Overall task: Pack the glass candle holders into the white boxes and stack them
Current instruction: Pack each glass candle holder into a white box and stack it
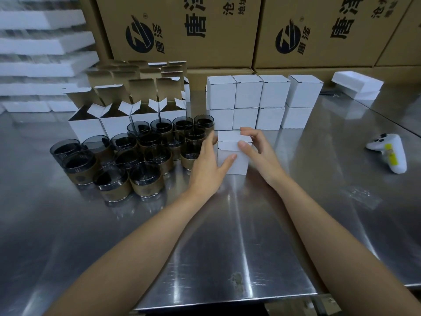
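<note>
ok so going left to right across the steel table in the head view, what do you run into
glass candle holders → left hand → white box held between both hands → right hand → white game controller

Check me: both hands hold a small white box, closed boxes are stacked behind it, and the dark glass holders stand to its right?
Wrong side: the head view shows the glass holders to the left of the small white box. The left hand and right hand do hold it, closed boxes stacked behind.
</note>
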### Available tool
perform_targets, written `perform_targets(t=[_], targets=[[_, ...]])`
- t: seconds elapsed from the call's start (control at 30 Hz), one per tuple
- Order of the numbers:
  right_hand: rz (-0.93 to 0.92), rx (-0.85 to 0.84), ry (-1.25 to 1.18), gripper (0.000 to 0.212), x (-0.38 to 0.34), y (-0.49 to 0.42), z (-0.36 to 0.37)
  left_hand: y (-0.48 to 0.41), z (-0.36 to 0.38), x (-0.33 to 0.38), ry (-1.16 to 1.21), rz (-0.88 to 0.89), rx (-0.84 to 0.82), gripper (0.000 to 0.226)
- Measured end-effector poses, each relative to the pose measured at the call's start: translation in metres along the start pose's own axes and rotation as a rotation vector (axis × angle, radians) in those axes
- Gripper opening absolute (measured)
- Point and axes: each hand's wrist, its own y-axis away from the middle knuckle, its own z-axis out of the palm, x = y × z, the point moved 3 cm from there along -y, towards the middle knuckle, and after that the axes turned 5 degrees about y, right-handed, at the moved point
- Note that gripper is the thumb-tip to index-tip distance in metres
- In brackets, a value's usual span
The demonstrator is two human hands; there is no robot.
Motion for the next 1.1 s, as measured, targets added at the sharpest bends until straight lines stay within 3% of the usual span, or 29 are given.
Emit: perform_targets(t=[0.1, 0.4, 0.5, 0.63, 0.73, 0.9, 1.0, 1.1], targets=[[-0.036, 0.04, 0.039, 0.019, 0.0, -0.001, 0.002, -0.001, -0.001, -0.001, -0.003, -0.021, -0.018, 0.086], [-0.087, -0.009, 0.207, 0.017, -0.006, 0.001, 0.005, 0.002, 0.0, 0.0, -0.102, 0.011, -0.048, 0.068], [0.008, -0.02, 0.086, 0.019, -0.006, 0.0, 0.008, 0.003, 0.0, 0.002, -0.075, 0.024, -0.045, 0.049], [0.156, 0.095, -0.114, 0.031, -0.006, -0.003, 0.016, 0.002, -0.001, 0.002, -0.008, 0.037, -0.012, 0.036], [0.225, 0.164, -0.164, 0.019, -0.009, -0.005, 0.022, -0.002, 0.001, 0.001, 0.01, -0.007, 0.001, 0.031], [0.169, -0.009, -0.125, 0.011, -0.008, -0.003, 0.013, 0.002, 0.002, 0.003, 0.01, 0.002, -0.001, 0.034], [0.068, -0.167, 0.022, 0.02, -0.005, 0.005, 0.001, 0.005, 0.001, 0.006, 0.043, 0.031, -0.017, 0.036], [-0.006, -0.106, 0.147, 0.03, -0.001, 0.006, -0.002, 0.005, -0.001, 0.01, 0.054, 0.031, -0.026, 0.037]])
